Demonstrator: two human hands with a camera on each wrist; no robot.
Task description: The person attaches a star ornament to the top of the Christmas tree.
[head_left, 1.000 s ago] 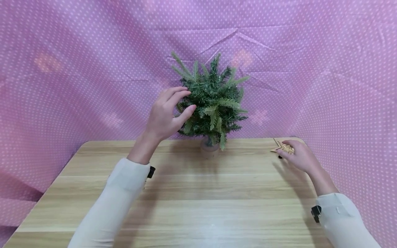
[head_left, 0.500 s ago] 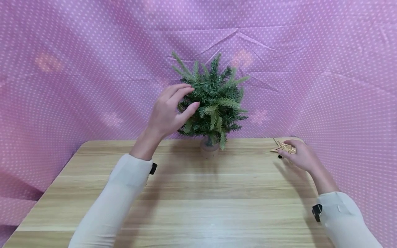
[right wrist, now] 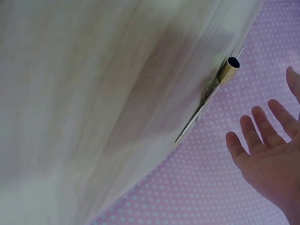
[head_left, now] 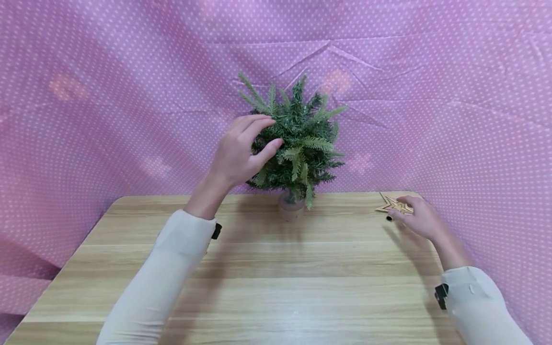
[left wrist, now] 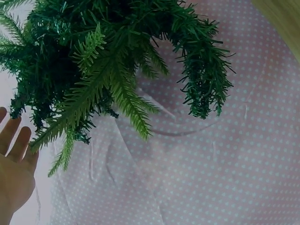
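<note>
Foreground: the left sleeve [head_left: 161,273] and right sleeve [head_left: 472,297], both cut off below, extend over the wooden table [head_left: 276,254], whose near edge is out of view. Farther back, the left hand [head_left: 237,151] is raised at the tree's left flank, thumb and fingers apart, gripping nothing; contact with the needles cannot be determined. The right hand [head_left: 418,218] is poised at the table's far right corner, digits likewise spread; the right wrist view shows it clear of the gold star ornament [head_left: 390,205]. This lies at that corner, the dark mouth of its tubular socket [right wrist: 228,71] visible. It is probably light, stiff and rather slippery, with points that might bend; the socket should offer the surest hold. The fingers hide part of the star, and the wrist view gives it nearly edge-on. At the middle of the far edge stands the tree [head_left: 308,139], presumably light and springy, best steadied by its pot [head_left: 291,209]. Foliage conceals most of its trunk. Background: dotted pink cloth [head_left: 414,67].
</note>
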